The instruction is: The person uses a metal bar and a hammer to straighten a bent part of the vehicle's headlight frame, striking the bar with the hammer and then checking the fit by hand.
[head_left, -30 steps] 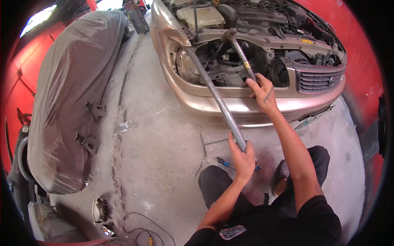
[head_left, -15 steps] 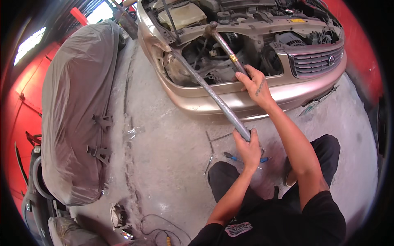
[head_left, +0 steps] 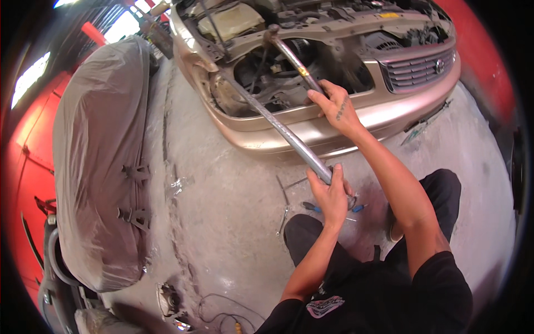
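My left hand (head_left: 329, 195) is wrapped round the near end of a long grey metal bar (head_left: 281, 128). The bar slants away to the left, and its far end meets the fender edge beside the vacant headlight opening (head_left: 261, 83) of a beige car; whether it bears on the metal cannot be told. In my right hand (head_left: 338, 110) is the handle of a hammer (head_left: 292, 58), closed in my fingers. The hammer's head is raised over the headlight opening, near the front crossmember, apart from the bar. Part of the handle is hidden by my fingers.
The beige bumper (head_left: 289, 136) and grille (head_left: 417, 72) are before me, engine bay exposed. Blue-handled tools (head_left: 311, 206) and a wrench (head_left: 282, 221) lie on the concrete by my knees. A covered car (head_left: 103, 167) with jack stands (head_left: 133, 217) is at left. A cable (head_left: 231, 303) lies near.
My view has shifted a little, so the car sits higher and further left in the picture. Both hands keep their grips, with the bar and hammer in nearly the same positions against the car.
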`<action>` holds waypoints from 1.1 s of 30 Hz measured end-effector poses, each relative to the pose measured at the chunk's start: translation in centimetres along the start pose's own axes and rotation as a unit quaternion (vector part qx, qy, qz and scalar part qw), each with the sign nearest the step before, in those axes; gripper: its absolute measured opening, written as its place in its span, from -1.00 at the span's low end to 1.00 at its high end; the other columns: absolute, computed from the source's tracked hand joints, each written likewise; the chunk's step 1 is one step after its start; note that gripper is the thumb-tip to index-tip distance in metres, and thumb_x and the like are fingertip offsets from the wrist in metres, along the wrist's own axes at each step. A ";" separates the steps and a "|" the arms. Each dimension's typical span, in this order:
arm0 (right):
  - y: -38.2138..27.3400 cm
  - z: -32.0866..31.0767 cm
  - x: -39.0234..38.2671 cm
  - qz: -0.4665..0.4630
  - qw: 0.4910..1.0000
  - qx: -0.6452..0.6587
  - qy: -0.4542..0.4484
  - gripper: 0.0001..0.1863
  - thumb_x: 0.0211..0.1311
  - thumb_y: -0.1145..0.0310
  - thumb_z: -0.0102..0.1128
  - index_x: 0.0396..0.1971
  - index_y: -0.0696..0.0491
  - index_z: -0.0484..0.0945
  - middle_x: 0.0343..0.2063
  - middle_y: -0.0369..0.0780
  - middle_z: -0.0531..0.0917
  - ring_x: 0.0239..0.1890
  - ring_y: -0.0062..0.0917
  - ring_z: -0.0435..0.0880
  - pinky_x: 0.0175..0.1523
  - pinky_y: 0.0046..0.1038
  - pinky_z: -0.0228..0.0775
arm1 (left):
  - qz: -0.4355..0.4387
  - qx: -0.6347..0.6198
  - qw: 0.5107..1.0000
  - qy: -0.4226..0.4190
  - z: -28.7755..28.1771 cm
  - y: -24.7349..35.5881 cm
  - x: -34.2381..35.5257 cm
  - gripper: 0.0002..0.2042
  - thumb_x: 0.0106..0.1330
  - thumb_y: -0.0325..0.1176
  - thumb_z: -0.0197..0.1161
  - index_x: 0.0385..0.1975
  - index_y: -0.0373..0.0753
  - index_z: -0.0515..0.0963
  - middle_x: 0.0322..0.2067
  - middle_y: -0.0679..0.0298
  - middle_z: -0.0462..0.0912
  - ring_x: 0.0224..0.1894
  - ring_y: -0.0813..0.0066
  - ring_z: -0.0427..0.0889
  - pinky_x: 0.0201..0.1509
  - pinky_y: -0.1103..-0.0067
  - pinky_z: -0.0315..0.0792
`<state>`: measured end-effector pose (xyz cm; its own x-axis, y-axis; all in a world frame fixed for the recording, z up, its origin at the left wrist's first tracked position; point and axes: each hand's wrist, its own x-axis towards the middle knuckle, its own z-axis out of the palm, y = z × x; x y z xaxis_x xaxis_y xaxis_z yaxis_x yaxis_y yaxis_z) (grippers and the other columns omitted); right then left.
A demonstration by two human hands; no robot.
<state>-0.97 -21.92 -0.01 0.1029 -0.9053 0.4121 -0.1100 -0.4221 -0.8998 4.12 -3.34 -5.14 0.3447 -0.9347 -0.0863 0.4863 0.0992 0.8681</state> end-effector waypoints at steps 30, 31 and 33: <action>0.6 -0.6 -0.7 -0.104 0.994 -0.008 -0.040 -0.65 0.45 0.13 0.22 -0.20 0.18 0.63 -0.59 -0.04 0.59 -0.36 -0.06 0.66 -0.08 -0.07 0.43 | -0.033 0.117 0.990 0.072 -4.1 2.1 -5.3 -0.54 0.54 -0.32 0.24 0.29 -0.26 0.21 -0.44 0.23 0.42 -0.72 0.49 0.36 -0.71 0.51 0.37; 0.6 -0.6 -0.6 -0.107 0.993 -0.002 -0.038 -0.65 0.45 0.14 0.22 -0.20 0.18 0.63 -0.59 -0.04 0.59 -0.36 -0.06 0.66 -0.08 -0.08 0.43 | -0.036 0.119 0.989 0.077 -4.0 2.0 -5.3 -0.54 0.54 -0.32 0.24 0.29 -0.26 0.21 -0.44 0.22 0.43 -0.72 0.49 0.36 -0.71 0.51 0.37; 0.4 -0.8 -0.7 -0.095 0.994 -0.005 -0.049 -0.66 0.44 0.14 0.23 -0.20 0.17 0.63 -0.58 -0.03 0.60 -0.35 -0.06 0.66 -0.08 -0.07 0.43 | -0.036 0.129 0.987 0.085 -4.6 2.0 -5.3 -0.54 0.54 -0.33 0.24 0.29 -0.27 0.20 -0.45 0.22 0.43 -0.72 0.50 0.36 -0.71 0.51 0.37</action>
<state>-1.86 -21.48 -0.57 0.2179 -0.8000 0.5591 -0.0895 -0.5868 -0.8048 6.95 3.37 -5.21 0.4565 -0.8637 -0.2135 0.3008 -0.0761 0.9507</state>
